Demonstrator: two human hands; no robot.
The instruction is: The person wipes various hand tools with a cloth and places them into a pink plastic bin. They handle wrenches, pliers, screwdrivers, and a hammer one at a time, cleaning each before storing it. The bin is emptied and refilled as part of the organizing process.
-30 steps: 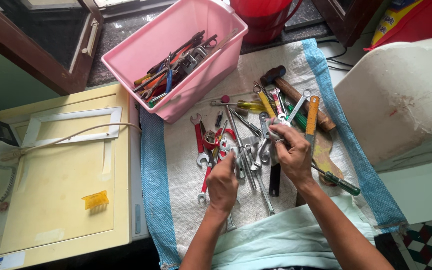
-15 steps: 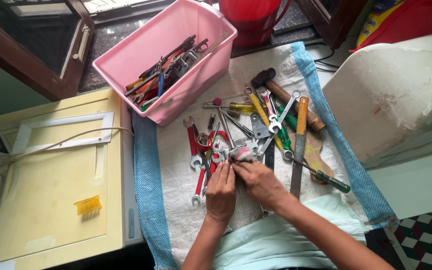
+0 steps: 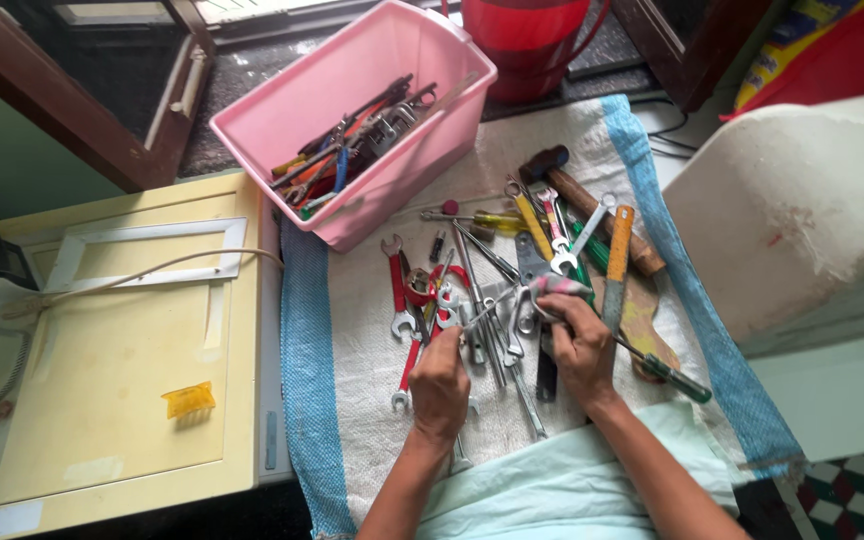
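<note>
left hand (image 3: pixel 439 385) grips a spanner (image 3: pixel 472 318) | right hand (image 3: pixel 579 345) pinches rag (image 3: pixel 552 287) | pink bin (image 3: pixel 352 130) near, bare mat (image 3: pixel 352 330) on the left

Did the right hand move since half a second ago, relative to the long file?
Yes. The right hand moved right, toward the long file. Earlier it sat beside the left hand over the spanners; now a gap separates them, and its fingers grip a rag.

Wrenches (image 3: pixel 472 320) and other tools lie scattered on a woven mat (image 3: pixel 352 340). A tub (image 3: pixel 352 130) of more tools sits at its far left corner — a hammer (image 3: pixel 592 210) lies right of that, a cabinet (image 3: pixel 112 340) to the mat's left.
</note>
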